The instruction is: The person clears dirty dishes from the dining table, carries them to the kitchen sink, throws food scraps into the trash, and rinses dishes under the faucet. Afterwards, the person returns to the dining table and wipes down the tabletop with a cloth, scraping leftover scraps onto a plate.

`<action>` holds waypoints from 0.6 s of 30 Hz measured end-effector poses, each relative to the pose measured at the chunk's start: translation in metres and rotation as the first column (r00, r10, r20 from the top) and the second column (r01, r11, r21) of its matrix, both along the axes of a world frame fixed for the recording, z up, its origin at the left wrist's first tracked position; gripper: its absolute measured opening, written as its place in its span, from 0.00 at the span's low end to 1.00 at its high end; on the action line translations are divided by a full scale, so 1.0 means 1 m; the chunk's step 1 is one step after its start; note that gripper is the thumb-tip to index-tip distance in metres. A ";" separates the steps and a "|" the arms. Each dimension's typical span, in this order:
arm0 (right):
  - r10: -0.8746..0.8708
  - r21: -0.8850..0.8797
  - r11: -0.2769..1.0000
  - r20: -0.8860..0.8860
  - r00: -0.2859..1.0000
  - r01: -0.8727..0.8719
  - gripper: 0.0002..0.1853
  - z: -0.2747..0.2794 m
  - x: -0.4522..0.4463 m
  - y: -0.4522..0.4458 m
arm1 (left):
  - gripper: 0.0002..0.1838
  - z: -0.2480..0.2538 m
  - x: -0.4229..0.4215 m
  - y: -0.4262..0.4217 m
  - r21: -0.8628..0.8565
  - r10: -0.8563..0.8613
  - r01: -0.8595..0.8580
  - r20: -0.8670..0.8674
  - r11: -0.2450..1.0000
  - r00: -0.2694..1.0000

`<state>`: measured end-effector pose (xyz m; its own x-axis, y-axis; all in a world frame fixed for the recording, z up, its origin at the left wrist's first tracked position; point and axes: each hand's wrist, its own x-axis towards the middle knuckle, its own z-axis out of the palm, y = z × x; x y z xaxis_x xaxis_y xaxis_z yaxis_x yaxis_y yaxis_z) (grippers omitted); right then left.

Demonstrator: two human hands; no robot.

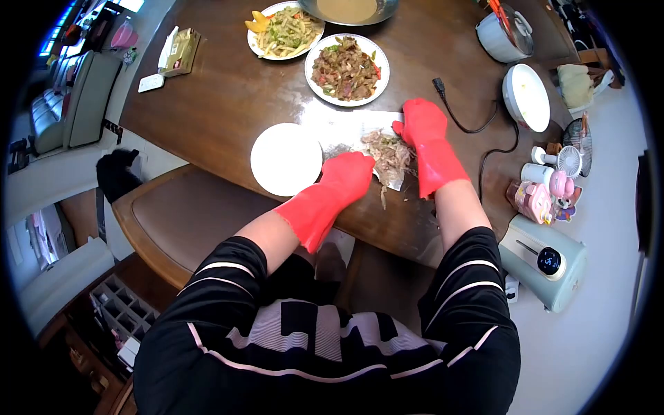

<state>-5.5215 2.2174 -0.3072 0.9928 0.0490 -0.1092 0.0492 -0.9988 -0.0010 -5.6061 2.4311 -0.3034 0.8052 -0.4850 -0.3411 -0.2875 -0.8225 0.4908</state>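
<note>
Both my hands wear long red rubber gloves. My left hand (348, 174) is closed at the near left edge of a thin white sheet (354, 123), just right of a white round plate (286, 160); its fingertips are hidden. At the sheet's right edge, my right hand (423, 124) is closed too, with the thumb against the sheet. Between my hands lies a heap of brownish food scraps (389, 155), some trailing over the near edge onto the wooden table (214, 117).
Farther back stand a plate of stir-fried meat (347, 69), a plate of pale strips (285, 34) and a metal pan (349, 8). To the right are a black power cord (456, 117), white bowl (527, 97) and pot (501, 38). A tissue box (181, 52) sits left.
</note>
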 end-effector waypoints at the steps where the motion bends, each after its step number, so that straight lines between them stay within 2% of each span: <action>1: -0.012 -0.033 0.999 -0.077 0.997 0.010 0.13 0.002 0.000 0.008 | 0.10 -0.002 -0.002 -0.001 0.001 0.013 -0.013 -0.004 1.000 1.000; 3: -0.046 -0.107 0.994 -0.211 0.976 0.024 0.12 0.013 0.011 0.018 | 0.10 -0.004 0.002 -0.005 -0.004 0.037 -0.037 0.004 0.999 0.999; 6: -0.059 -0.206 0.979 -0.270 0.961 0.003 0.13 -0.009 0.017 0.022 | 0.10 0.007 0.010 -0.012 0.047 0.015 -0.012 -0.076 0.999 0.997; 9: -0.073 -0.169 0.985 -0.317 0.946 0.019 0.15 -0.004 0.008 0.030 | 0.11 0.004 0.007 -0.018 0.015 0.060 -0.059 -0.052 0.998 0.997; 12: 0.010 -0.135 0.989 -0.340 0.941 -0.059 0.15 -0.010 0.006 0.022 | 0.11 0.002 0.007 -0.022 0.046 0.085 -0.081 -0.098 0.996 0.992; 15: -0.012 0.156 0.985 -0.349 0.937 0.071 0.16 -0.013 0.007 0.004 | 0.11 0.010 0.009 -0.025 -0.035 0.193 -0.202 -0.186 0.979 0.963; 18: -0.017 0.238 0.964 -0.386 0.922 0.118 0.15 -0.002 0.010 -0.008 | 0.09 -0.006 0.005 -0.023 -0.234 0.287 -0.322 -0.172 0.917 0.942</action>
<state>-5.5111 2.2091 -0.3096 0.8811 0.0590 -0.4693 -0.0728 -0.9634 -0.2578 -5.6015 2.4077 -0.3093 0.8842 -0.3078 -0.3514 0.0383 -0.7020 0.7112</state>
